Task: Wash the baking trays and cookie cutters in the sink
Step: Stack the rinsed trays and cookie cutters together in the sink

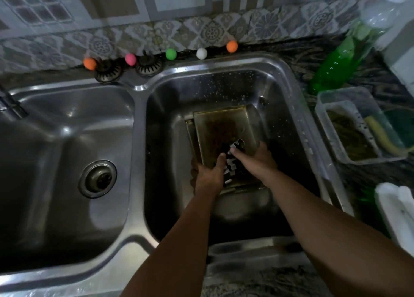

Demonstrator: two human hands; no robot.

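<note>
Baking trays (224,126) lie stacked in the right-hand basin of the double sink (139,88), stained dark brown across the bottom, tilted toward twelve o'clock. Cookie cutters (233,160), shiny metal pieces, sit bunched at the six o'clock end of the top tray, between both hands. Left hand (209,173) reaches in from seven o'clock, its fingers seemingly curled round the cutters, though the exact grip is hard to make out. Right hand (257,155) comes from five o'clock and pinches one cutter at its top.

My judgement: the step in hand is gathering the cutters off the tray. To do it well, lift them together and set them aside in the basin, so the tray floor is free for scrubbing. Green soap bottle (336,65) and a sponge box (356,126) stand on the tabletop at three o'clock.
</note>
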